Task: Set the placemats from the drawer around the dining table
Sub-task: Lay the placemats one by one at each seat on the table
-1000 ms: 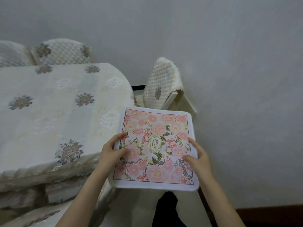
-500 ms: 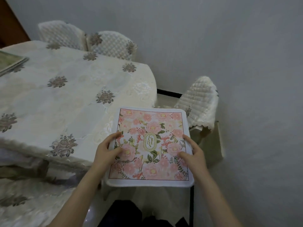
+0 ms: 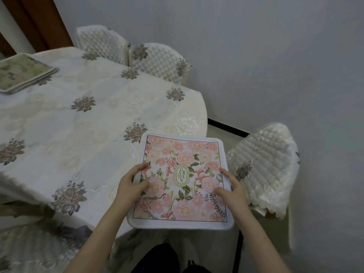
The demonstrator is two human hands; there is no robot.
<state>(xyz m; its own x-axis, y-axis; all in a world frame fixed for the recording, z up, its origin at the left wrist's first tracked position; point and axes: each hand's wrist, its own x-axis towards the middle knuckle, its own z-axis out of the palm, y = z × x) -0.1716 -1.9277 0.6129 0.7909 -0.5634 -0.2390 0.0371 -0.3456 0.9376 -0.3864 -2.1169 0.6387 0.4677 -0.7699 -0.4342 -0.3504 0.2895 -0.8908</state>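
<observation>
I hold a pink floral placemat (image 3: pixel 181 180) with a white border flat in front of me, its far edge over the near right corner of the dining table (image 3: pixel 82 123). My left hand (image 3: pixel 131 185) grips its left edge, thumb on top. My right hand (image 3: pixel 231 189) grips its right edge the same way. A stack of green floral placemats (image 3: pixel 21 72) lies on the table's far left.
The table wears a cream cloth with embroidered grey flowers. Two quilted chair backs (image 3: pixel 157 62) stand at its far side against the wall. A third quilted chair (image 3: pixel 266 166) stands right beside the placemat. A brown door frame (image 3: pixel 39 22) is at top left.
My view has swung to the left and more of the table shows, with the green placemat stack now in sight. Both hands keep the same hold on the pink placemat.
</observation>
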